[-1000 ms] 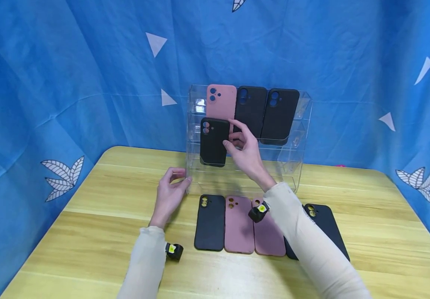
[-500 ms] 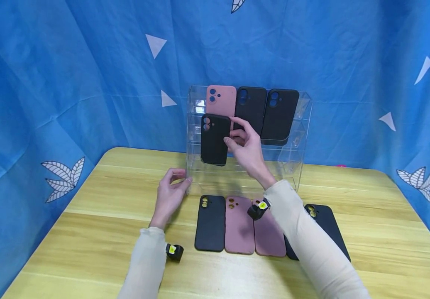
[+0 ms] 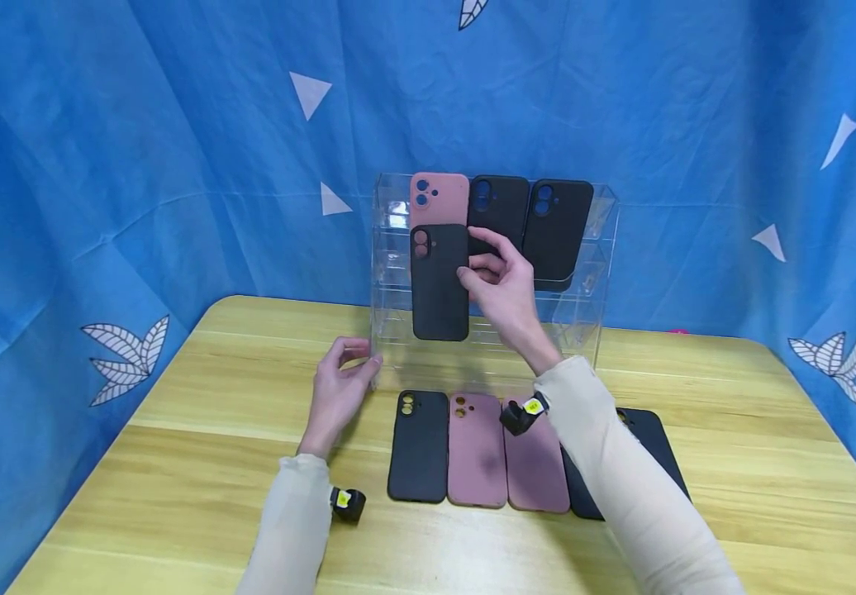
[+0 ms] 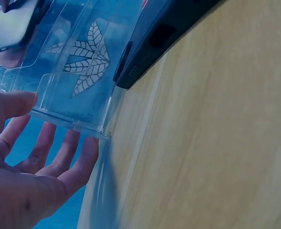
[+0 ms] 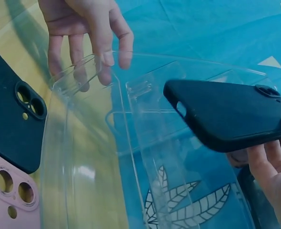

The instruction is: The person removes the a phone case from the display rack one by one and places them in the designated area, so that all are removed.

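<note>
Right hand (image 3: 506,289) pinches black case (image 3: 439,283) by its edge; left hand (image 3: 339,384) fingers steady clear rack (image 3: 391,330).

Right hand (image 3: 506,293) raised, fingers pinching; left hand (image 3: 339,388) relaxed.

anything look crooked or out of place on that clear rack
Nothing stands out. The pink case and two black cases stand upright along the acrylic rack's top tier. The black case lower down is simply held by the right hand; the left hand touches the rack's corner.
</note>
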The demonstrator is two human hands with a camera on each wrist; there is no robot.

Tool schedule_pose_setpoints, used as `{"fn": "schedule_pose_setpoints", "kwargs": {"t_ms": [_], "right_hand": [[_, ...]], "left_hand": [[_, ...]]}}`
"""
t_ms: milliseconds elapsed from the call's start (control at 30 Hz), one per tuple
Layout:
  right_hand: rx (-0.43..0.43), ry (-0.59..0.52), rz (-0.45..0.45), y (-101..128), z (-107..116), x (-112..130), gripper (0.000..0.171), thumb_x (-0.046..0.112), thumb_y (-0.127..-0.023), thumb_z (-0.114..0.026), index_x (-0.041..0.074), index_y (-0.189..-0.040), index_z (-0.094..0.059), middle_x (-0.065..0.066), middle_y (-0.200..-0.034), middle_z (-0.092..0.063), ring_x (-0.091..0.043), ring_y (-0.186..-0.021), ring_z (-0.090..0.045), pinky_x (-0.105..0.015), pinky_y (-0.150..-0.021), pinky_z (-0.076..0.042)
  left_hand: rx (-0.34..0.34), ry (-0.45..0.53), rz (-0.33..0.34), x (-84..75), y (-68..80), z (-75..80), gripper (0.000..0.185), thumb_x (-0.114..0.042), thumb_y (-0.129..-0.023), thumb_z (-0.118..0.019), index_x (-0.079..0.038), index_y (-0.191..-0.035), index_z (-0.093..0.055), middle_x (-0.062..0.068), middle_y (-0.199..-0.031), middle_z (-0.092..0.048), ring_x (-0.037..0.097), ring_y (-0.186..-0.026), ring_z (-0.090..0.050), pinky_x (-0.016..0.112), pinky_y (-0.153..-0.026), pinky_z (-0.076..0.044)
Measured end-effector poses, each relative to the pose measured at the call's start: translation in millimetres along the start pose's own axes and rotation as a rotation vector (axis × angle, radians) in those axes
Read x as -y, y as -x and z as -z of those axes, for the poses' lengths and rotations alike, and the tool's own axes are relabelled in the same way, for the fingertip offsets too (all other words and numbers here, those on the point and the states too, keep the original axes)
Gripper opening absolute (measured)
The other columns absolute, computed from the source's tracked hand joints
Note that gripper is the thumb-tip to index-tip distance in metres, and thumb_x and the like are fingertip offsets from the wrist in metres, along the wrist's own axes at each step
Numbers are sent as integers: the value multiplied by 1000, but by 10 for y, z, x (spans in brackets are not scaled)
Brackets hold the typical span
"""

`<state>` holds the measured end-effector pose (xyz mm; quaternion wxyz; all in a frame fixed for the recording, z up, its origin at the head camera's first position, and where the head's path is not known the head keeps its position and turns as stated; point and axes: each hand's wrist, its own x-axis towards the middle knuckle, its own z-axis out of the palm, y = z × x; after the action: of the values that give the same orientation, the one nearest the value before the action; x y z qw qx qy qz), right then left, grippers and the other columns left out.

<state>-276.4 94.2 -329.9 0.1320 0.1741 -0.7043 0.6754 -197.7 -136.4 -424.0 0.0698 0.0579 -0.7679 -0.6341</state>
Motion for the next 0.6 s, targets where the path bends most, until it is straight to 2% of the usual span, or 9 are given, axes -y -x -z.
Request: {"fn": "schedule_pose_setpoints", "kwargs": {"t_ms": [133,600], "right_hand": [[7,3,-19,50,25,0,53,-6,-92,-64,13,-141,-59,10,-85,-71,-8,-65,-64,-23,-58,-52],[22,-36,-121,271,148,-61,55,-9,-89,-62,9,-141,-57,12,-83,-70,-7,-62,-63,-25,-57,-53]], "left_hand": [[-2,-2,2,16,-10,-1,29,-16,-97,-69,-10,-124,-61,15,-130,-62,36,-121,-65,39,-90,-60],[3,14,21,6,-13,-3,30,-15,-97,-68,-10,-126,-59,16,-131,-61,37,-121,-65,44,-90,-61]]}}
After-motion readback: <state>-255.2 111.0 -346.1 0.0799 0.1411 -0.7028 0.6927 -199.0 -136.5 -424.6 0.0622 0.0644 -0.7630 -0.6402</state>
